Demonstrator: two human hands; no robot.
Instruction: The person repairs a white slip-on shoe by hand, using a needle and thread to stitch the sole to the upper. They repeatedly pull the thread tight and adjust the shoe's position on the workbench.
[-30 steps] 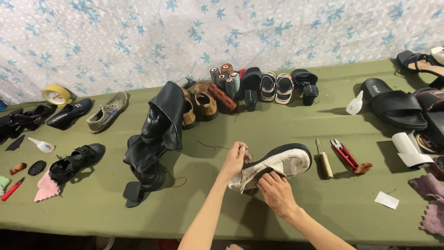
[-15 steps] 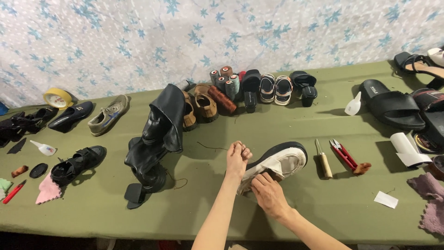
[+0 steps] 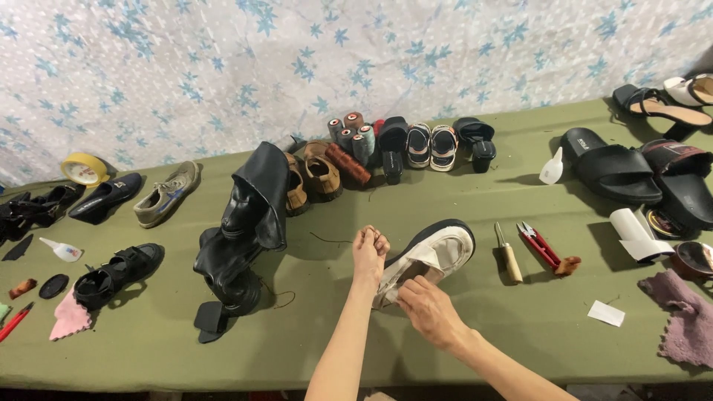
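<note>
A white shoe with a black sole (image 3: 438, 249) lies on its side on the green table (image 3: 475, 334). My right hand (image 3: 425, 308) grips the shoe's heel end and holds it down. Just left of the shoe, my left hand (image 3: 370, 249) is raised with its fingers pinched on a thin dark thread (image 3: 327, 239) that trails leftward over the cloth. Whether a needle is between the fingers cannot be made out.
Tall black boots (image 3: 245, 223) stand to the left. Thread spools (image 3: 353, 137) and several shoes line the back. An awl (image 3: 509, 256) and red snips (image 3: 541, 245) lie right of the shoe. Black slides (image 3: 609, 167) and a purple cloth (image 3: 683, 315) sit at right.
My left hand has lifted off the shoe and drawn up and away to the left, pinching the thread. My right hand stays on the shoe's heel.
</note>
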